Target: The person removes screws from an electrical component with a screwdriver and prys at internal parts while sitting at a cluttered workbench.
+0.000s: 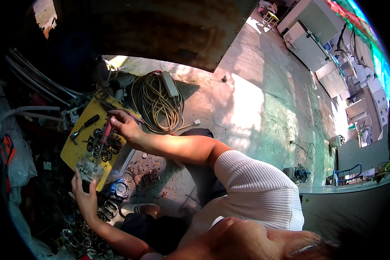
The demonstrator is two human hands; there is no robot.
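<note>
My right hand is closed around the red handle of a screwdriver. The screwdriver's shaft points down at a clear plastic part on the near end of a yellow board. At that part's edge, my left hand grips with thumb and fingers set wide apart. Whether the screwdriver's tip touches a screw is too small to tell. Several dark, spoked wheel-like parts lie on the board under and beside the screwdriver. A black-handled tool lies on the board's left part.
Coiled tan cable with a power strip lies beyond my right hand. Orange-handled scissors and plastic bags are at the left. Loose metal parts crowd the lower left. Debris litters the floor near my shoe.
</note>
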